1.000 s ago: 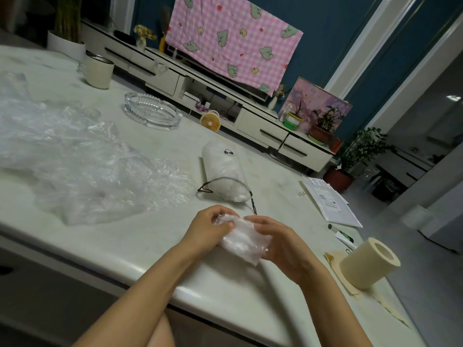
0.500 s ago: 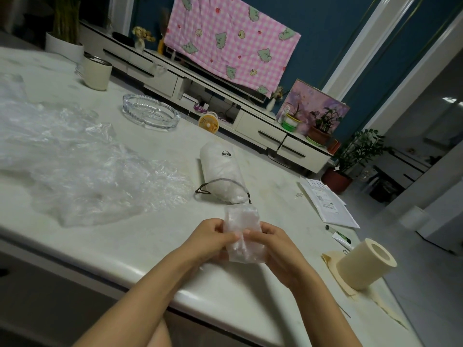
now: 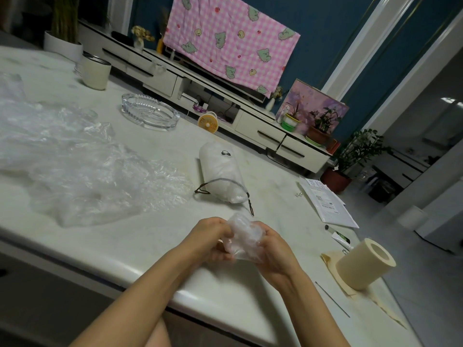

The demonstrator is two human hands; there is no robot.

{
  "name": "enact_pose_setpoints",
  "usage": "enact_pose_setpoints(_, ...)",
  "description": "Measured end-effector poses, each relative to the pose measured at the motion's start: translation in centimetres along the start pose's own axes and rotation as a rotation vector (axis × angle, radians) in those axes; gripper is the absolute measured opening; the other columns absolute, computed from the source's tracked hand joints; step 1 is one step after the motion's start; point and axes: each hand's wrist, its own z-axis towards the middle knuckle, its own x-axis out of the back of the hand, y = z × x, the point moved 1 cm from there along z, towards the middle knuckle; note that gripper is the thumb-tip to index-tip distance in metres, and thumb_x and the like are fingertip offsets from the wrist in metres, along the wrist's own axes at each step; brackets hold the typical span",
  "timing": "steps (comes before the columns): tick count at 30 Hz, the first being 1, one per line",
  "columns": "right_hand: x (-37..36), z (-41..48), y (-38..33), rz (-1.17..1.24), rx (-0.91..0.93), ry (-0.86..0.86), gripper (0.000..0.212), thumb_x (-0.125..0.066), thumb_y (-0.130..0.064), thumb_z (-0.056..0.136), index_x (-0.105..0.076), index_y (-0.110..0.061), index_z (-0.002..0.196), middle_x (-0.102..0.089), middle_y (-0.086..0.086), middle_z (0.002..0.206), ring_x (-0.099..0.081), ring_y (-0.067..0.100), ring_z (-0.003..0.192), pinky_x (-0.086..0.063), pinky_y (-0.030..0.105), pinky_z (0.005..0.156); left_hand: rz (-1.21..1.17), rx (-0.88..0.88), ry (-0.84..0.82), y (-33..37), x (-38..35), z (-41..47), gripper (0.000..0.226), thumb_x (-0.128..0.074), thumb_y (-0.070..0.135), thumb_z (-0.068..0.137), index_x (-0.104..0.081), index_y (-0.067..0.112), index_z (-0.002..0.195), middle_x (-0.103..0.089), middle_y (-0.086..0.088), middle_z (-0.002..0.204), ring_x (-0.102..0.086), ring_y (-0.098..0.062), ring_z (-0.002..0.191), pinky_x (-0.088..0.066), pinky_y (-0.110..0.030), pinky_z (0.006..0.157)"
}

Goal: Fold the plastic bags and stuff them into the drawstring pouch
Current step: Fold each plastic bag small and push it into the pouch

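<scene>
A small folded clear plastic bag (image 3: 241, 236) is pinched between my left hand (image 3: 209, 237) and my right hand (image 3: 274, 249), just above the near edge of the white marble table (image 3: 140, 236). Beyond my hands lies the white drawstring pouch (image 3: 221, 172), stuffed full and on its side, its dark cord looped around the open mouth that faces me. A loose heap of crumpled clear plastic bags (image 3: 70, 161) spreads over the table's left part.
A glass ashtray (image 3: 150, 113) and a cream mug (image 3: 95, 74) stand at the back left. Papers (image 3: 325, 204), a small tube (image 3: 338, 236) and a cream paper roll (image 3: 364, 262) on a napkin lie at the right. Behind the table runs a low cabinet.
The folded bag was turned upright between my hands, then squeezed smaller and more bunched. My hands have stayed at the same spot near the table edge.
</scene>
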Motion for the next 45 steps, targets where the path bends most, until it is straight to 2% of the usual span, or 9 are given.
enact_pose_setpoints(6, -0.2, -0.3, 0.0, -0.051, 0.092, -0.083, 0.062, -0.025, 0.028, 0.072, -0.054, -0.017, 0.04, -0.065, 0.002, 0.075, -0.062, 0.018, 0.067, -0.048, 0.024, 0.057, -0.004, 0.168, -0.064, -0.2, 0.3, 0.2, 0.036, -0.049, 0.046, 0.089, -0.059, 0.013, 0.077, -0.06, -0.009, 0.069, -0.057, -0.023, 0.067, -0.047, -0.029, 0.064)
enact_pose_setpoints(10, -0.1, -0.2, 0.1, -0.086, 0.141, -0.089, 0.048, -0.041, 0.021, 0.067, -0.056, -0.017, 0.04, -0.069, 0.001, 0.08, -0.066, 0.018, 0.07, -0.051, 0.024, 0.059, 0.068, 0.101, -0.127, -0.7, 0.1, 0.3, 0.016, -0.056, 0.021, 0.088, -0.063, 0.012, 0.098, -0.064, -0.008, 0.089, -0.061, -0.02, 0.077, -0.049, -0.028, 0.066)
enact_pose_setpoints(14, -0.2, -0.5, -0.2, -0.072, 0.116, -0.147, 0.021, -0.051, -0.001, 0.055, -0.066, -0.016, 0.055, -0.072, 0.008, 0.087, -0.065, 0.022, 0.072, -0.048, 0.023, 0.057, 0.05, -0.009, -0.078, -0.6, 0.4, 0.3, 0.011, -0.055, -0.002, 0.085, -0.059, 0.007, 0.087, -0.06, -0.006, 0.076, -0.059, -0.013, 0.062, -0.05, -0.023, 0.054)
enact_pose_setpoints(17, 0.2, -0.5, -0.8, 0.065, 0.05, -0.217, 0.032, -0.056, -0.016, 0.059, -0.072, -0.007, 0.086, -0.067, 0.023, 0.103, -0.06, 0.035, 0.091, -0.043, 0.036, 0.077, 0.125, -0.127, 0.019, -0.5, 0.6, 0.5, 0.02, -0.059, 0.007, 0.066, -0.059, 0.008, 0.086, -0.058, -0.005, 0.068, -0.052, -0.011, 0.051, -0.043, -0.02, 0.048)
enact_pose_setpoints(21, 0.2, -0.2, -0.7, 0.042, 0.01, -0.159, 0.045, -0.064, -0.027, 0.074, -0.061, -0.007, 0.114, -0.067, 0.016, 0.106, -0.063, 0.026, 0.081, -0.045, 0.031, 0.064, 0.342, -0.337, 0.137, -0.5, 0.8, 1.1, 0.022, -0.052, 0.018, 0.06, -0.056, 0.022, 0.081, -0.061, 0.002, 0.079, -0.057, -0.014, 0.07, -0.048, -0.026, 0.065)
enact_pose_setpoints(27, 0.3, 0.0, -0.1, -0.039, 0.067, -0.056, 0.027, -0.061, 0.009, 0.082, -0.06, 0.004, 0.108, -0.068, 0.018, 0.093, -0.067, 0.027, 0.083, -0.057, 0.035, 0.077, 0.297, -0.404, 0.206, -0.5, 1.0, 1.5, 0.017, -0.058, 0.001, 0.085, -0.058, 0.013, 0.096, -0.061, -0.001, 0.084, -0.057, -0.01, 0.069, -0.045, -0.011, 0.054)
enact_pose_setpoints(35, 0.5, 0.5, -0.1, -0.053, 0.089, 0.029, 0.022, -0.065, 0.009, 0.079, -0.061, 0.002, 0.1, -0.068, 0.013, 0.086, -0.066, 0.022, 0.076, -0.057, 0.03, 0.07, 0.302, -0.278, 0.129, -0.7, 1.1, 1.9, 0.02, -0.067, 0.007, 0.081, -0.057, 0.015, 0.096, -0.061, -0.001, 0.083, -0.058, -0.011, 0.065, -0.048, -0.019, 0.058)
enact_pose_setpoints(41, -1.6, 0.3, 1.2, -0.581, 0.557, 0.417, 0.027, -0.062, -0.012, 0.062, -0.054, -0.025, 0.084, -0.063, -0.009, 0.08, -0.057, 0.003, 0.071, -0.045, 0.015, 0.068, 0.357, -0.131, 0.243, -1.4, 0.4, 1.7, 0.019, -0.065, 0.024, 0.062, -0.054, 0.016, 0.075, -0.063, -0.006, 0.07, -0.065, -0.025, 0.062, -0.051, -0.028, 0.057)
enact_pose_setpoints(45, -3.1, -0.1, 3.1, -0.92, 0.975, 0.404, 0.025, -0.051, -0.013, 0.072, -0.048, -0.023, 0.095, -0.062, 0.001, 0.085, -0.049, 0.011, 0.078, -0.037, 0.015, 0.068, 0.153, -0.071, 0.305, -1.7, 0.5, 1.5, 0.024, -0.065, 0.004, 0.075, -0.049, 0.012, 0.059, -0.057, -0.007, 0.054, -0.054, -0.02, 0.045, -0.043, -0.019, 0.044)
